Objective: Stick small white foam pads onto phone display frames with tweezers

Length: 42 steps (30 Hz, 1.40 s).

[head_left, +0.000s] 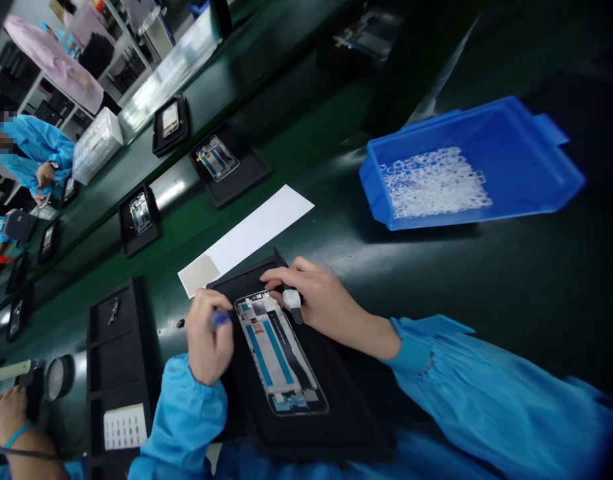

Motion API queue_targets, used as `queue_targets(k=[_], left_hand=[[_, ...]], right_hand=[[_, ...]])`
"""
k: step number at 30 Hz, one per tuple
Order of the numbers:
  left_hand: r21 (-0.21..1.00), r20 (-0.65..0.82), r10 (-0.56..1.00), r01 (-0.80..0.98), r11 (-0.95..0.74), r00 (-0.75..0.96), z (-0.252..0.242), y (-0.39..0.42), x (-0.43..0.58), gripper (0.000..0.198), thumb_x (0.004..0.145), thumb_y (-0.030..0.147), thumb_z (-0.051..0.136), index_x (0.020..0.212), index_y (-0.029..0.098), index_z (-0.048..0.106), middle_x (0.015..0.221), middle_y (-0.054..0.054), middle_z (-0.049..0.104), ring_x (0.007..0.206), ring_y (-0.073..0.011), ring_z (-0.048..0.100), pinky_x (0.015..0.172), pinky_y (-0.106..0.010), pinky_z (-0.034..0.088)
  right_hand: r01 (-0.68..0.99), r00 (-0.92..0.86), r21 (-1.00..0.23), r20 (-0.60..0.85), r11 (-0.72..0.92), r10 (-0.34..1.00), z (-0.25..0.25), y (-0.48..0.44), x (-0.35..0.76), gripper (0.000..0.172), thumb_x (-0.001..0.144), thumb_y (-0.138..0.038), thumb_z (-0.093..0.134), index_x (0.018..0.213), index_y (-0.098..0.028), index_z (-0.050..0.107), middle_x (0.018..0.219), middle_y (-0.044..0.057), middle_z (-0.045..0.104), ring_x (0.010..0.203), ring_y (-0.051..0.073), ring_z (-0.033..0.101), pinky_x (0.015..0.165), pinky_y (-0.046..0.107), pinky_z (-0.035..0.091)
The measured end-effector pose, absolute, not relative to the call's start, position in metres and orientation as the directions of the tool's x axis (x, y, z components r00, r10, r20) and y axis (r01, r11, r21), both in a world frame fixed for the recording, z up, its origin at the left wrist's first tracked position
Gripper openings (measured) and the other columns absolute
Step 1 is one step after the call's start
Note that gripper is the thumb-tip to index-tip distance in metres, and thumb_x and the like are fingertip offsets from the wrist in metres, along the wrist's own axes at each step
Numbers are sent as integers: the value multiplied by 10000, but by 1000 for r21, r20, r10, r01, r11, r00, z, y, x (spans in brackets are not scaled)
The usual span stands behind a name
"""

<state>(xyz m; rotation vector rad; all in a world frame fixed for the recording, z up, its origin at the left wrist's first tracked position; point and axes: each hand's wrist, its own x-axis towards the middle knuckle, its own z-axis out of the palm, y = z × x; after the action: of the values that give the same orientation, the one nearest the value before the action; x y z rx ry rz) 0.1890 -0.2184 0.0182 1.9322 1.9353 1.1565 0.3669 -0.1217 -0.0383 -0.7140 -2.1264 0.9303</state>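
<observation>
An opened phone body (281, 360), with blue strips and bare inner parts, lies face up in a black tray (346, 407) in front of me. My left hand (209, 337) is closed beside its upper left corner, around a small blue object (220, 319) whose kind is hidden by the fingers. At the phone's top edge, my right hand (326, 300) has its fingers bent over the frame. A short dark tool with a white band (292, 300) sticks out beneath its fingers. What the right fingertips pinch is too small to make out.
A blue bin (526, 160) of small white pieces stands at the right. A white paper strip (259, 227) lies behind the tray. At left is a black compartment tray (116, 360). Phones in black trays line the bench; co-workers' hands (9, 413) show at left.
</observation>
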Motion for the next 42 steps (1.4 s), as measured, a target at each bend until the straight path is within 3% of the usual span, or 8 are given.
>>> queue_targets(k=[5, 9, 14, 18, 21, 25, 29, 42], left_hand=[[-5, 213, 969, 992, -129, 127, 1, -228, 195, 323, 834, 114, 585, 1108, 266, 662, 737, -4, 531, 616, -155, 488, 539, -275, 377], [-163, 190, 968, 977, -136, 167, -7, -223, 197, 289, 848, 136, 621, 1094, 283, 658, 717, 11, 521, 606, -153, 488, 522, -290, 356], [-143, 62, 984, 978, -154, 164, -4, -221, 199, 251, 884, 168, 589, 1111, 264, 638, 774, -1, 556, 662, -155, 564, 564, -283, 425], [30, 35, 994, 994, -102, 101, 1, -226, 186, 384, 871, 154, 568, 1220, 307, 618, 861, -2, 616, 644, -127, 606, 556, -232, 459], [121, 99, 995, 993, 4, -16, 9, -224, 157, 409, 899, 163, 503, 1272, 296, 606, 931, -13, 669, 712, -130, 657, 582, -205, 486], [41, 29, 990, 990, 137, -139, 13, -204, 112, 417, 847, 96, 541, 1185, 300, 676, 1127, -34, 693, 749, -164, 693, 582, -229, 507], [97, -38, 999, 994, 41, -38, 2, -183, 92, 525, 756, 33, 639, 1148, 377, 693, 1315, -3, 634, 886, -209, 713, 659, -267, 551], [-18, -304, 953, 1000, -15, 9, -3, -175, 91, 468, 933, 205, 490, 1343, 425, 541, 1510, 56, 453, 1099, -223, 663, 852, -336, 583]], right_hand=[[184, -567, -793, 397, 580, 722, -45, -122, 365, 216, 898, -131, 530, 1071, -219, 624, 818, 50, 660, 744, 210, 596, 604, 320, 500], [180, -558, -797, 399, 576, 727, -47, -120, 362, 185, 917, -189, 524, 1049, -240, 643, 773, 43, 639, 699, 202, 621, 556, 309, 522], [184, -565, -821, 362, 541, 741, -38, -121, 366, 233, 946, -234, 471, 1086, -259, 656, 755, 40, 657, 688, 211, 636, 563, 326, 537], [170, -506, -886, 298, 432, 809, -24, -113, 374, 325, 984, -376, 438, 1224, -267, 627, 860, 49, 696, 806, 218, 666, 729, 355, 560], [174, -491, -926, 214, 336, 844, -16, -95, 367, 398, 961, -506, 441, 1137, -237, 675, 937, 81, 697, 803, 222, 671, 699, 345, 557], [176, -604, -970, 29, 169, 796, -12, -68, 327, 377, 902, -529, 515, 942, -185, 663, 695, 39, 652, 582, 177, 622, 572, 301, 536], [276, -625, -954, -83, 120, 776, -13, -52, 275, 239, 886, -378, 568, 783, -171, 630, 642, 30, 655, 515, 154, 604, 520, 265, 508], [429, -584, -875, -79, 224, 808, -33, -44, 235, 178, 862, -264, 659, 731, -212, 550, 709, 36, 729, 747, 230, 715, 662, 281, 511]])
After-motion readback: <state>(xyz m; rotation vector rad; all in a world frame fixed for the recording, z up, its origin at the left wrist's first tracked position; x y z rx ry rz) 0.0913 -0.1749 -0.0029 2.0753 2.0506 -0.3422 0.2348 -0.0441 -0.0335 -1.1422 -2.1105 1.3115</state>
